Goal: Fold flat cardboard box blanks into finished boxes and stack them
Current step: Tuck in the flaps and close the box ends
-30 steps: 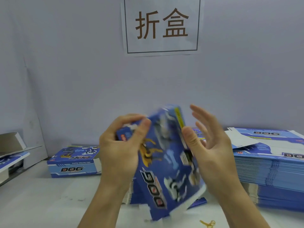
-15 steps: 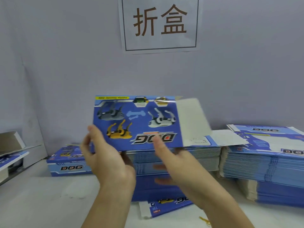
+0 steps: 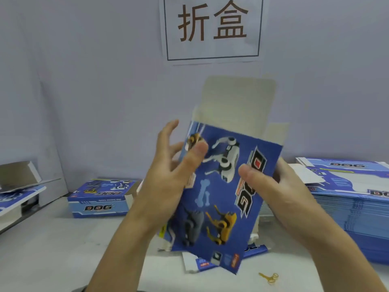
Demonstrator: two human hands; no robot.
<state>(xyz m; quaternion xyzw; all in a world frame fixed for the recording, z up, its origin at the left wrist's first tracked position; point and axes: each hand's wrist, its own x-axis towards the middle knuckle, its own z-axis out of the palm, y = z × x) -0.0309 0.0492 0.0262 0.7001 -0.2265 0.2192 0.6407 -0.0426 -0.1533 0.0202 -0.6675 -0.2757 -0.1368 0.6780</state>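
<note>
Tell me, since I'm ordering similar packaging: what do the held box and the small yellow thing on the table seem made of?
Held box: thin paperboard, glossy blue print outside, raw grey inside on the raised flap. Small yellow thing: probably metal or plastic, with scissor-like loops; too small to tell.

A pale grey wall (image 3: 84, 81) is filling the background, a white paper sign (image 3: 211, 28) hanging above the white counter (image 3: 63, 249).

We were at a packing workstation, a small production bench by the look of it: a printed sign (image 3: 212, 28) reading 折盒 hung on the plain wall, tall stacks of flat blue blanks (image 3: 349, 199) (all the same print) covered the white tabletop (image 3: 52, 249), beside one folded box (image 3: 101, 197).
</note>
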